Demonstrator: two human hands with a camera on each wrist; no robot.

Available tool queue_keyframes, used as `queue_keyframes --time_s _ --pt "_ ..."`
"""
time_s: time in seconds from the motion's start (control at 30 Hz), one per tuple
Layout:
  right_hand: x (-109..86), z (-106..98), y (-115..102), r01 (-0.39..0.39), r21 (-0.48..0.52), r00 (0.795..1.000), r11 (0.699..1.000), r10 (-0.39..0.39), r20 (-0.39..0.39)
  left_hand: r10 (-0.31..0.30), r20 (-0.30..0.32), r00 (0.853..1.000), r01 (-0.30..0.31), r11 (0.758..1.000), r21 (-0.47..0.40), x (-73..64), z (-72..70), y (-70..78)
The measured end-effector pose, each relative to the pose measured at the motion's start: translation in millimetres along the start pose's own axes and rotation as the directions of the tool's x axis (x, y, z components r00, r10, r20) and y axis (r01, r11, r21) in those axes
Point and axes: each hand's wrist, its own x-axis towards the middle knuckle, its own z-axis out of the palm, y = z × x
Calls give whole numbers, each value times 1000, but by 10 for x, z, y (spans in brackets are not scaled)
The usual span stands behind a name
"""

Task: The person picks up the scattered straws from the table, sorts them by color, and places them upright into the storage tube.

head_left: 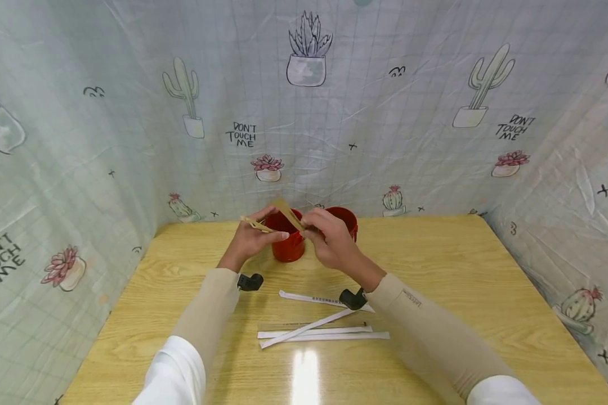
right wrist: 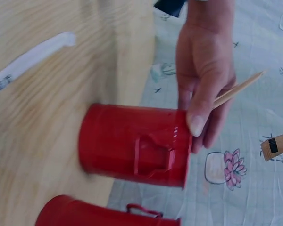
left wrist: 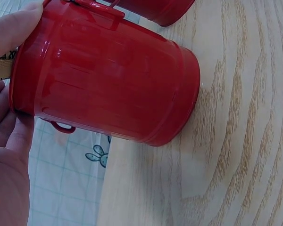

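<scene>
Red bucket (head_left: 289, 252) near far table edge (head_left: 415, 223); left hand (head_left: 250, 242) grips its rim.
Right hand (head_left: 330, 239) pinches a paper sleeve (head_left: 286, 212): probably light, stiff, best held mid-length.

Counted in the head view: two red buckets (head_left: 288, 251); four slim white sleeves (head_left: 339, 337) and one yellowish printed sleeve (head_left: 278, 326), on one wooden table (head_left: 436, 264); two hands (head_left: 329, 239); two slim tan pieces (head_left: 289, 215), one per hand; two black wrist-worn devices (head_left: 250, 282).

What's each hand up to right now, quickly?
Left hand: closed, gripping the left red bucket at its rim.
Right hand: closed, pinching a tan strip.
</scene>
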Motion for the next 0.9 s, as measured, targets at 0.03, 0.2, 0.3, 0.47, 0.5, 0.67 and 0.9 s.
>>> queue_keyframes --time_s 0.03,0.2,0.3,0.47,0.5,0.67,0.9 --pt "38 13 0 -2 3 1000 1000 2 -5 5 -4 1000 -5 1000 3 2 -3 8" --pt "173 84 19 -36 30 999 999 37 -27 19 1 1000 -19 1000 0 12 -12 16" --pt "219 139 63 -82 56 996 995 83 -25 16 12 1000 -16 1000 -13 16 -12 8" --pt "251 224 153 -178 74 984 981 177 18 21 10 1000 -20 1000 -18 27 -14 -5" --pt "249 237 171 -195 74 981 978 194 28 21 10 1000 -20 1000 -16 28 -15 -6" --pt "226 303 252 -260 53 964 964 256 72 -1 14 1000 1 1000 -3 25 -21 6" --pt "168 417 313 -301 -53 941 952 306 143 70 44 997 -69 997 -21 45 -22 6"
